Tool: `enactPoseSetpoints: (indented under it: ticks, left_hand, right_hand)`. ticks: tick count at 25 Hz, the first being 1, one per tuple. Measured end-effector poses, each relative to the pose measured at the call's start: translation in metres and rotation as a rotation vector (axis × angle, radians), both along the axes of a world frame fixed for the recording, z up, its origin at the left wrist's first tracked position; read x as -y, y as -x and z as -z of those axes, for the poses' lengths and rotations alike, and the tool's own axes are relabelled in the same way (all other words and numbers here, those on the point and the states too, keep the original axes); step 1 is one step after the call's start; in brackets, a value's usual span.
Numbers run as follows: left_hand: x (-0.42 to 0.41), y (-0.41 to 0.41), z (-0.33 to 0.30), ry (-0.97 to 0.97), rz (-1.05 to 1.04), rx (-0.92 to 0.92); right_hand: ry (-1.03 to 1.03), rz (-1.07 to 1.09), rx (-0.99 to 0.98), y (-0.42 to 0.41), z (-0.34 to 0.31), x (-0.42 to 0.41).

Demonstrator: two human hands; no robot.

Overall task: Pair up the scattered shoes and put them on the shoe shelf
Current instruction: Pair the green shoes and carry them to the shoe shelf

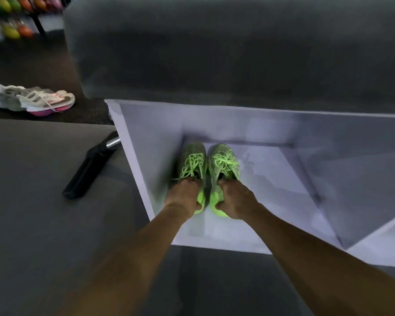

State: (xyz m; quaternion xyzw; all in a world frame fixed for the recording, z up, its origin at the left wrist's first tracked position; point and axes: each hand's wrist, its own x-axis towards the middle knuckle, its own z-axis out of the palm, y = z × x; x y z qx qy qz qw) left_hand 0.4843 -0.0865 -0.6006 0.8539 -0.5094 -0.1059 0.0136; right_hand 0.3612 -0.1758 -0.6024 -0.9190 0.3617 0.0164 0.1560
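Inside shelf compartment (151,137): green shoes (209,165) side by side (heels gripped), left hand (186,195), right hand (234,198).

Single head-worn view, wide-angle
Looks forward and steeply down, close over both forearms into a white shelf compartment (146,156); grey floor (32,224) fills the left.

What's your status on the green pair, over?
Left hand and right hand each grip a green shoe at the heel. Pair side by side inside white shelf compartment. Nothing blocking.
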Motion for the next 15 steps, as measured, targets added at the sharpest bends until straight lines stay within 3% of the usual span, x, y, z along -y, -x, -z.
enactPoseSetpoints:
  ticks: [7, 11, 15]
  left_hand:
    - [0.002, -0.005, -0.001, 0.010, -0.028, 0.023]
    - [-0.034, 0.019, -0.013, -0.028, -0.055, -0.089]
    - [-0.084, 0.056, -0.066, -0.146, -0.045, -0.178]
  right_hand:
    - [-0.057, -0.042, 0.015, 0.002, 0.004, 0.005]
    - [-0.108, -0.056, 0.052, 0.031, -0.013, -0.028]
    - [-0.260, -0.069, -0.108, 0.068, -0.066, -0.075]
